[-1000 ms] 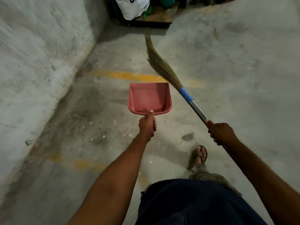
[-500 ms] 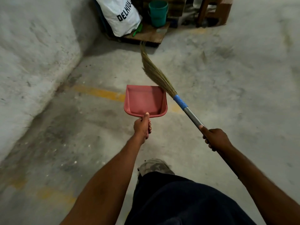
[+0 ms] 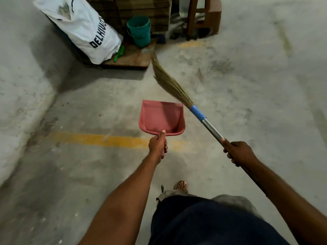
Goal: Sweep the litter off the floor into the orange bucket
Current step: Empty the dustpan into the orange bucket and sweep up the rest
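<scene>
Fingers of the left hand curl round the handle of the dustpan, held out over the floor; right hand wraps the broom, bristles slanting ahead near the board.

Both arms are bare. Below the left hand are a dark blue shirt, grey trousers and a brown sandal.
</scene>
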